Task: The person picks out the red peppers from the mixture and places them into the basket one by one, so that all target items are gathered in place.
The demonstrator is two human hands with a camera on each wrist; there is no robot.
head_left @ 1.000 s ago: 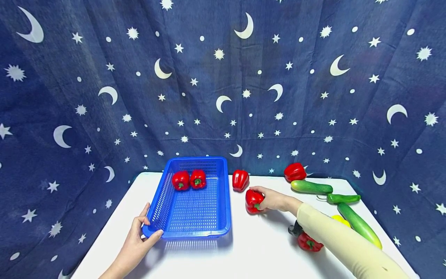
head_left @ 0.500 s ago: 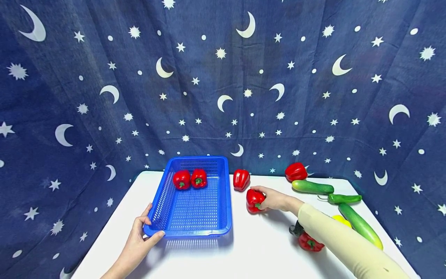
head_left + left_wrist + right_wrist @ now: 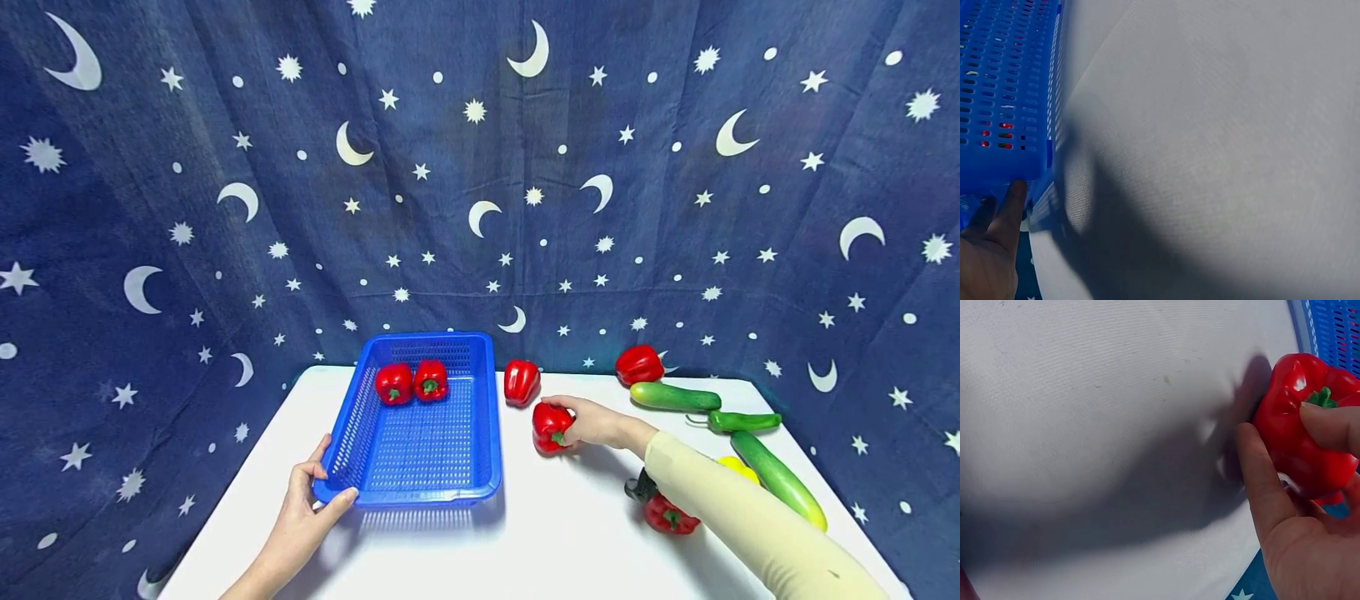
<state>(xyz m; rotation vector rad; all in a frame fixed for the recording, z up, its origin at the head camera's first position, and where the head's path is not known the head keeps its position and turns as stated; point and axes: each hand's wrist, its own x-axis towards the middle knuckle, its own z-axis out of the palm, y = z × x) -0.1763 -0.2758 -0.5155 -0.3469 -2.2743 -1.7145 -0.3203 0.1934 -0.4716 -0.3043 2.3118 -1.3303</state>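
My left hand holds the near left corner of a blue perforated plastic basket, thumb on the front rim and fingers at its left side. Two red bell peppers, a left one and a right one, lie at the back of the basket. To the right of the basket, my right hand grips another red bell pepper, stem towards me. In the right wrist view the thumb presses that pepper near its green stem. Whether it touches the table cannot be told.
Behind the held pepper lies a red bell pepper. At the right are another red pepper, two cucumbers, a long green pepper, and, partly under the sleeve, a yellow item, a dark object and a red pepper.
The head view has shifted slightly. Both hands keep the same hold, and the peppers and basket show no clear movement on the table.
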